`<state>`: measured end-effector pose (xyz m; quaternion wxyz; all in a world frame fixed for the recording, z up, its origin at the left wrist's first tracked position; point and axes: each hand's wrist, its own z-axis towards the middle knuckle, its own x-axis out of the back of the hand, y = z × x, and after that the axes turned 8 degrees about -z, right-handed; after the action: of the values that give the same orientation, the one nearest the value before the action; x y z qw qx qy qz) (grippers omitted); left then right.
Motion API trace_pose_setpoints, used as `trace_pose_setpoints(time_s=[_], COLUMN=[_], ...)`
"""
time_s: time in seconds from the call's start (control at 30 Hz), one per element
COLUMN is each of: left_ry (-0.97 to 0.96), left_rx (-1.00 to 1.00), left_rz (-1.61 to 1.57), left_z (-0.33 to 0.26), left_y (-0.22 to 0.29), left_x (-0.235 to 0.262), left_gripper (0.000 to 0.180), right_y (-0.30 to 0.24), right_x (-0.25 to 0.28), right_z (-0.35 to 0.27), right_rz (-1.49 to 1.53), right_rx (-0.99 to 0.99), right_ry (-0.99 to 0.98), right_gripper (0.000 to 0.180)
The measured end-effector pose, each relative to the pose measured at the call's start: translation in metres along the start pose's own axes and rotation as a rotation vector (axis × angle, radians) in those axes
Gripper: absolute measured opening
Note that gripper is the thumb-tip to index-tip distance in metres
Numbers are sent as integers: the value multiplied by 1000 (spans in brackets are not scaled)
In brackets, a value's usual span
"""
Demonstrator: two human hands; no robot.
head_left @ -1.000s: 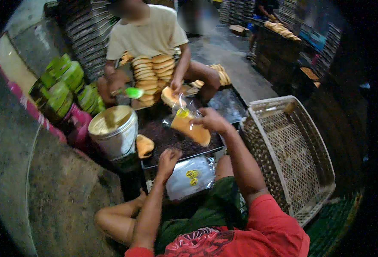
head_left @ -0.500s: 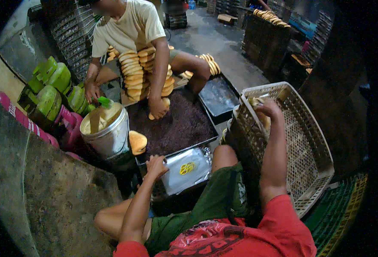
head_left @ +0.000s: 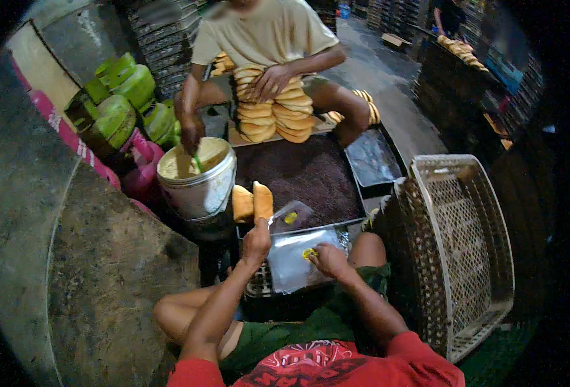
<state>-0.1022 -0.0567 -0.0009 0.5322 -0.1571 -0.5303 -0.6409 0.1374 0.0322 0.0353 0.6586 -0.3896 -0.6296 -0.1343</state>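
My left hand (head_left: 257, 244) is closed around a golden bread bun (head_left: 263, 201), held upright at the tray's near left corner. A clear plastic bag (head_left: 300, 211) with a yellow print sticks out beside the left fingertips. Just left of the held bun, another bun (head_left: 242, 205) rests by the tray edge. My right hand (head_left: 330, 260) has its fingers pinched together at the yellow print of the flat stack of clear plastic bags (head_left: 288, 269). Beyond the bags lies a wide metal tray of dark brown crumbs (head_left: 298, 171).
Opposite me, a person (head_left: 269, 39) has one hand on stacked buns (head_left: 291, 119) and the other holding a green-handled tool in a white bucket of pale cream (head_left: 194, 187). A plastic crate (head_left: 506, 258) stands at right. Green gas cylinders (head_left: 117, 116) stand at left.
My right hand has moved from the crate to the plastic bags. The left hand has risen with a bun in it. The other person's hand has left the crumb tray for the bun stack.
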Motion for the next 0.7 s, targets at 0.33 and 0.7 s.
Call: trace_pose_setpoints(time_s=[0.33, 0.7], left_ry=[53, 894], left_rx=[633, 997], left_rz=[-1252, -1662], left_z=[7, 50], left_y=[-28, -44], left_x=[100, 24], left_gripper=[34, 33], right_y=[-125, -21], right_x=[-9, 17], right_z=[225, 144], right_rz=[-56, 1472], right_rx=[-299, -120], right_ry=[122, 21], right_gripper=[61, 44])
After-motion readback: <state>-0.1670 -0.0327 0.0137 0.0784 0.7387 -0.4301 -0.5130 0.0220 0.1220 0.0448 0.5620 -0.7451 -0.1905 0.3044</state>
